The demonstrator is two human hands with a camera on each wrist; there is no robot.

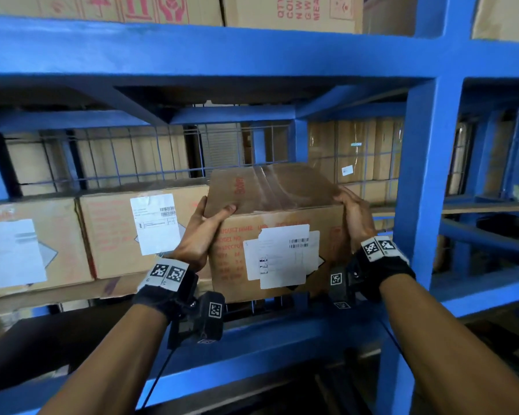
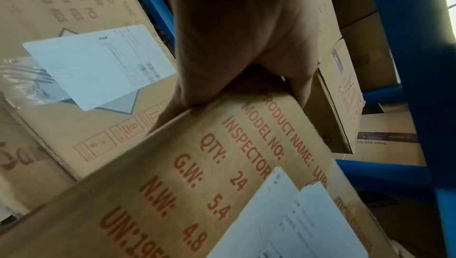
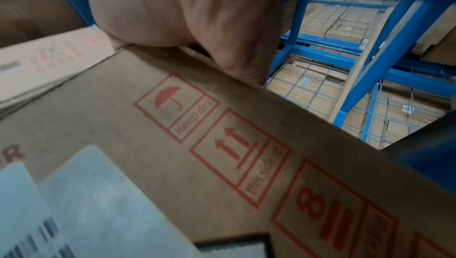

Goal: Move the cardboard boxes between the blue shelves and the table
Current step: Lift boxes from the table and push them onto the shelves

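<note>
Both hands hold one cardboard box (image 1: 274, 235) at the front edge of the blue shelves (image 1: 420, 181); the left hand (image 1: 201, 232) wraps its upper left corner, thumb laid over the top flap and fingers curled round the side, and the right hand (image 1: 355, 217) clamps the upper right corner, its fingertips hidden behind the box; the box sits tilted, its top leaning back toward the wire mesh, its lower front edge at or just above the shelf lip, and I cannot tell whether it rests there or hangs free; two more labelled boxes (image 1: 132, 232) stand side by side on the same shelf to its left, and further cartons (image 1: 282, 13) fill the shelf above; no table shows in any view; judging by this, the task is mid-transfer of a single box, either coming off the shelf or going onto it, and the pictures do not settle which; the neighbouring boxes may yet need moving
</note>
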